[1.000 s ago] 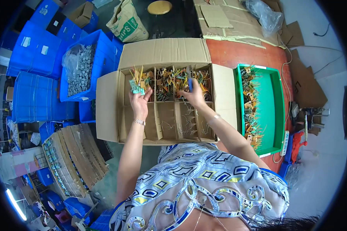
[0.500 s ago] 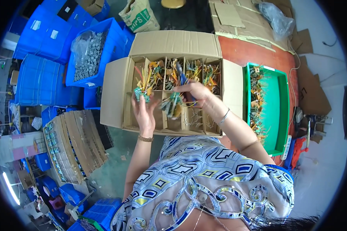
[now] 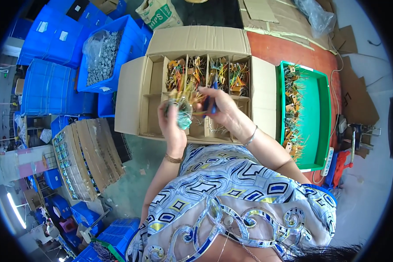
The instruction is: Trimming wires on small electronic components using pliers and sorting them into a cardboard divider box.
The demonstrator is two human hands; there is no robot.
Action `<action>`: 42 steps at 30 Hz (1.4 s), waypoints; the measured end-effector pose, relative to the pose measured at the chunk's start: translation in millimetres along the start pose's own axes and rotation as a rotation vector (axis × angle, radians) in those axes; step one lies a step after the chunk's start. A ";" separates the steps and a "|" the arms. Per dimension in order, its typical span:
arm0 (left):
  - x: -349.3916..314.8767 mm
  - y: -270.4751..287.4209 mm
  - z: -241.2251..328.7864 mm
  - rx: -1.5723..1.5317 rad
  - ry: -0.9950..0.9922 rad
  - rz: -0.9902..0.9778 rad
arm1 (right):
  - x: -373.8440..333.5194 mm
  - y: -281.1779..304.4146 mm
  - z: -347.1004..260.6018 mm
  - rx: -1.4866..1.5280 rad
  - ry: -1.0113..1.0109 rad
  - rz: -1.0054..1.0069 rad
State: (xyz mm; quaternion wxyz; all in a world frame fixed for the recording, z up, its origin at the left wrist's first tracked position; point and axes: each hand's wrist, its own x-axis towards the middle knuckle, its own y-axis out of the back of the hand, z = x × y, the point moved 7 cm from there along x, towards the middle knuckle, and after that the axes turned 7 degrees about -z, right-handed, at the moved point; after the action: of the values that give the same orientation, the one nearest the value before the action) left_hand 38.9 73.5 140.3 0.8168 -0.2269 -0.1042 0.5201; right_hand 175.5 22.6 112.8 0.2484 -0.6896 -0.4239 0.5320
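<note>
My left hand (image 3: pixel 172 126) grips a bundle of small green circuit boards (image 3: pixel 184 118) with yellow and orange wires, blurred by motion. Close beside it, my right hand (image 3: pixel 225 108) is closed round blue-handled pliers (image 3: pixel 212 105), its fingertips at the wires of the bundle. Whether those fingertips also pinch a board I cannot tell. Both hands are over the near half of an open cardboard box (image 3: pixel 198 41) with cardboard dividers. Along its far row, several compartments hold wired boards (image 3: pixel 220 72); thin pale wires (image 3: pixel 216 125) lie in a near compartment.
Right of the box, a green tray (image 3: pixel 312 118) on a red surface has wired boards along its left side. A blue bin (image 3: pixel 129 43) of grey parts stands at the left, near stacked blue crates (image 3: pixel 46 87). Cardboard-layered boards (image 3: pixel 89 157) sit lower left.
My left hand has moved right with its bundle, meeting my right hand. The boards that hung below my right hand are now together with the left hand's bundle. The view has shifted slightly.
</note>
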 end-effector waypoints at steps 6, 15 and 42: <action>-0.8 17.6 -0.9 -0.554 0.328 0.020 | -77.7 -15.7 -42.1 -1.183 0.472 -0.121; -6.3 -8.4 10.7 -0.543 0.349 -0.045 | -129.9 -62.7 -20.9 -1.848 0.844 -0.129; 0.6 -24.1 6.2 -0.580 0.496 0.001 | -100.0 -64.6 -34.3 -2.159 0.648 0.075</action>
State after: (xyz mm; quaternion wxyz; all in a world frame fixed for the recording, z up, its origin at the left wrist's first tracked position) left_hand 56.0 67.0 157.2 0.7188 -0.5678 -0.0460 0.3984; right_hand 179.8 -25.2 227.0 -0.3959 -0.6614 -0.5566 -0.3099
